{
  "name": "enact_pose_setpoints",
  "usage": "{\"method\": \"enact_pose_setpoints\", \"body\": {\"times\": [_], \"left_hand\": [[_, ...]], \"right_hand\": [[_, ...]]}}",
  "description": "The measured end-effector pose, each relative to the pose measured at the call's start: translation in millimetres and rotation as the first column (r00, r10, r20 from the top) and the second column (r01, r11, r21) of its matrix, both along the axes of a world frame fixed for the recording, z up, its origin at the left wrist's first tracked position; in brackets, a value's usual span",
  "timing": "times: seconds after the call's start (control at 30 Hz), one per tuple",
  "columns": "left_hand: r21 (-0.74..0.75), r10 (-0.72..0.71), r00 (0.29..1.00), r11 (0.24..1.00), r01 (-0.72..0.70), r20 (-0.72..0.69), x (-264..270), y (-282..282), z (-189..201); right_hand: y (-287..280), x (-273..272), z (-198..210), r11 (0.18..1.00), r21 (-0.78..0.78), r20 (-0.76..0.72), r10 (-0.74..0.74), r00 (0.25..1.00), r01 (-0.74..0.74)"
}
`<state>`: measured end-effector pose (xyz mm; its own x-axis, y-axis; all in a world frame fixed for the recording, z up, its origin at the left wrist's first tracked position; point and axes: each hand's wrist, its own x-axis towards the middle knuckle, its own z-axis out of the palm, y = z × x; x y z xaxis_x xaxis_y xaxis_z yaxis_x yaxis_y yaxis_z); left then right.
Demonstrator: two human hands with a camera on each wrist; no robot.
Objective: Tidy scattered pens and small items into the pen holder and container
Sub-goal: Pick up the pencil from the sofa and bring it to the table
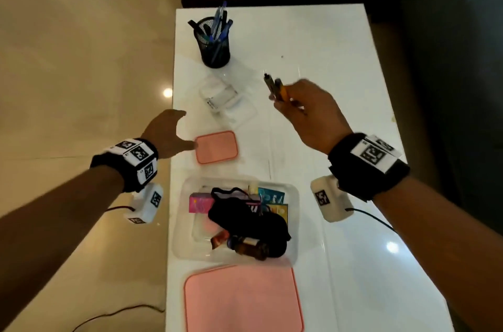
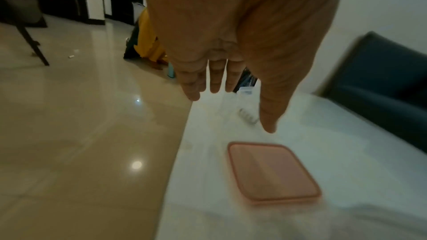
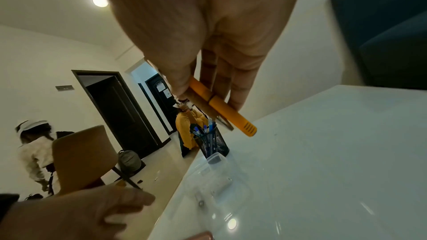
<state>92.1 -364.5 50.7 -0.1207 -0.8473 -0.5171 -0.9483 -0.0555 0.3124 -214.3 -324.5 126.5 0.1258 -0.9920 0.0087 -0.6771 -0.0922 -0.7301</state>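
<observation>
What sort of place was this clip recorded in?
Probably a room in a home or small office, not a workshop: a glossy white table on a polished tiled floor, dark interior doors, a mesh pen holder, and other people nearby.

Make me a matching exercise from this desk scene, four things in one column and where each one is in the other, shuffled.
Things:
1. orange pen
2. blue pens
3. small pink lid
4. black cloth

Places:
A. in the large clear container
B. flat on the white table by the left hand
C. held in the right hand
D. standing in the black mesh pen holder

Pairs: 1-C, 2-D, 3-B, 4-A
</observation>
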Motion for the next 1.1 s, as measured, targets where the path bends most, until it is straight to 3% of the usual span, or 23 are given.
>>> {"method": "enact_pose_setpoints", "body": {"times": [0.13, 0.2, 0.37, 0.6, 0.87, 1.1], "left_hand": [[0.116, -0.243, 0.96, 0.967, 0.228, 0.14, -10, -24, -37], [0.184, -0.286, 0.939, 0.95, 0.252, 0.19, -16, -27, -48], [0.234, -0.3, 0.933, 0.939, 0.252, 0.197, -22, -33, -50], [0.235, -0.259, 0.952, 0.947, 0.217, 0.164, -26, -35, -49], [0.238, -0.246, 0.959, 0.949, 0.208, 0.138, -28, -33, -46], [0.147, -0.26, 0.947, 0.961, 0.234, 0.19, -35, -31, -38]], "right_hand": [[-52, 16, -9, 0.995, -0.079, 0.074, -0.054, 0.996, 0.06], [-80, 23, -6, 0.989, -0.119, 0.151, -0.073, 0.986, 0.091], [-149, 42, 10, 0.98, -0.185, 0.199, -0.034, 0.979, 0.071], [-236, 84, 13, 0.98, -0.174, 0.411, -0.014, 0.912, 0.093], [-266, 113, -44, 0.998, -0.029, 0.111, -0.06, 0.992, 0.064], [-265, 101, -43, 0.991, -0.024, -0.045, -0.132, 0.99, 0.131]]}}
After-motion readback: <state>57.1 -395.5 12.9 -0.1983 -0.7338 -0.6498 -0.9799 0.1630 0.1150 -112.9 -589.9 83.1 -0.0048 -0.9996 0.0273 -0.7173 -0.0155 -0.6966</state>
